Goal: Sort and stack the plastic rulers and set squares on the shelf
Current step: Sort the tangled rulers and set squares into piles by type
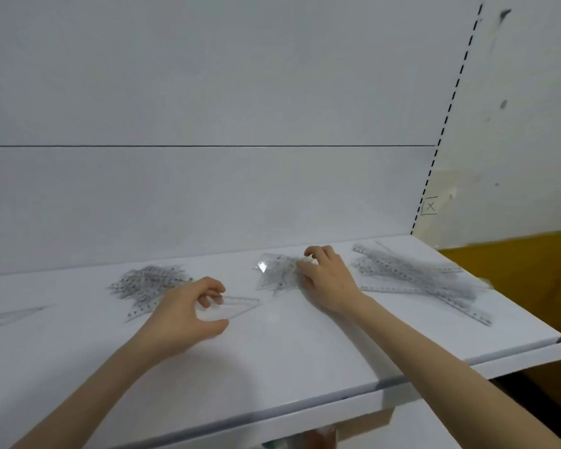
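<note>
On the white shelf (272, 345) lie several heaps of clear plastic pieces. A pile of set squares (148, 281) sits left of centre. My left hand (188, 306) pinches one clear set square (237, 304) just right of that pile, holding it low over the shelf. A smaller stack of set squares (274, 270) lies in the middle, and my right hand (326, 277) rests on its right side with fingers curled on the top pieces. A long heap of straight rulers (415, 277) spreads at the right end.
Another clear piece (4, 317) lies at the far left edge of view. The white back panel (208, 196) rises behind the shelf. A slotted upright (434, 157) marks the right end, with a wall and a yellow surface (515, 270) beyond.
</note>
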The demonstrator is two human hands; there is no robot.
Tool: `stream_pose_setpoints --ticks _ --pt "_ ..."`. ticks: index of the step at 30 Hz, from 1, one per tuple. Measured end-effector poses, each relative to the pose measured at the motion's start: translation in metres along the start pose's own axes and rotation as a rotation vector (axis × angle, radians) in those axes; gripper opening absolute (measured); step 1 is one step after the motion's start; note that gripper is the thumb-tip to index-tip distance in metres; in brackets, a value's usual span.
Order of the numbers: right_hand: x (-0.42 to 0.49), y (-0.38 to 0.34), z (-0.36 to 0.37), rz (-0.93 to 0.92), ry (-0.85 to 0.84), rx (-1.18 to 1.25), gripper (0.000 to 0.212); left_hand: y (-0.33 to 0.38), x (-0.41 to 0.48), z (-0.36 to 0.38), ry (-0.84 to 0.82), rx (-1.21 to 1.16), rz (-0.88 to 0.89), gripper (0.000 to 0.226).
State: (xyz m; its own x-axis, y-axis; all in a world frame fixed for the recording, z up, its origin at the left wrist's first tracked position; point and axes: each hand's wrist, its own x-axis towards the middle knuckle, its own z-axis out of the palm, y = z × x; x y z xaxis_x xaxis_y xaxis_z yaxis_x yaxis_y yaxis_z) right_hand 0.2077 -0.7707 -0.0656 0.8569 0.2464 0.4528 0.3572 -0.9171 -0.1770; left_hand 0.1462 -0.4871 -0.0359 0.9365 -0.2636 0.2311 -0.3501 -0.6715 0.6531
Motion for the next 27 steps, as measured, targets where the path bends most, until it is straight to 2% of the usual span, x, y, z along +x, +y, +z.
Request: stream_pose_setpoints --ticks 3,5,9,12,15,19,24,27 --pt "0.002 0.0 -0.009 -0.028 0.033 0.019 0.036 0.009 0.001 0.002 -0.027 0.043 0.021 0.041" --pt "-0.004 -0.008 -0.025 -0.106 0.015 0.161 0.044 0.016 0.003 0.006 -0.057 0.074 0.051 0.043" --pt "-0.029 -0.043 -0.047 -0.384 -0.151 0.385 0.039 0.035 0.008 0.018 -0.126 0.058 0.129 0.043" --pt "-0.04 -0.053 -0.049 -0.462 -0.201 0.452 0.035 0.049 0.011 0.026 -0.151 0.027 0.201 0.041" --pt "-0.046 -0.045 -0.055 -0.438 -0.185 0.456 0.025 0.055 0.014 0.031 -0.184 0.027 0.25 0.042" --pt "-0.056 -0.021 -0.066 -0.376 -0.183 0.428 0.02 0.053 0.015 0.033 -0.228 0.144 0.256 0.05" --pt "-0.046 0.019 -0.058 -0.109 -0.134 0.427 0.027 0.03 0.001 0.017 -0.103 0.268 0.168 0.035" --pt "-0.026 0.026 -0.041 -0.057 -0.091 0.351 0.027 0.008 -0.014 0.004 -0.041 0.245 0.079 0.03"
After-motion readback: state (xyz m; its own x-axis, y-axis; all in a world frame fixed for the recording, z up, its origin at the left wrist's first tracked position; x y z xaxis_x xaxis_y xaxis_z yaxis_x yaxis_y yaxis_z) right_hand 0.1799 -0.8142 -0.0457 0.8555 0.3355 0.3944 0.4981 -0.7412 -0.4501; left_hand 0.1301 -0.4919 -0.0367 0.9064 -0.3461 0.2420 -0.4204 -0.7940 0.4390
